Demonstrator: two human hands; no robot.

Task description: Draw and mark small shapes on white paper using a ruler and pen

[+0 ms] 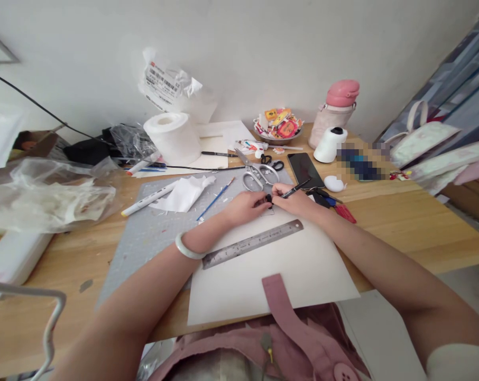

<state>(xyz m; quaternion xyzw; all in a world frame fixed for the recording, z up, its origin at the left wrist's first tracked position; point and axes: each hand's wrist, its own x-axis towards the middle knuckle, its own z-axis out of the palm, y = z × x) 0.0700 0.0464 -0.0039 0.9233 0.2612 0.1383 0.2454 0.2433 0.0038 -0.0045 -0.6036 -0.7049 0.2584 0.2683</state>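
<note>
My right hand [289, 200] is closed around a black pen [297, 188], its tip end over the upper part of a large white paper sheet [271, 264]. Close beside it, my left hand [249, 207] pinches a small black object [268, 199] at the paper's upper edge. Faint drawn lines show just below the fingertips. A steel ruler [253, 244] lies slanted across the sheet, below both hands. Silver scissors [255, 174] rest just beyond my hands. A blue paintbrush [215, 199] lies left of them on the grey cutting mat [144, 254].
Behind stand a paper roll [170, 138], a bowl of wrapped snacks [278, 127], a pink-lidded bottle [334, 114] and a thread cone [330, 144]. A phone [305, 170] and red-handled tools [344, 212] lie right. Plastic bags [49, 196] cover the left side.
</note>
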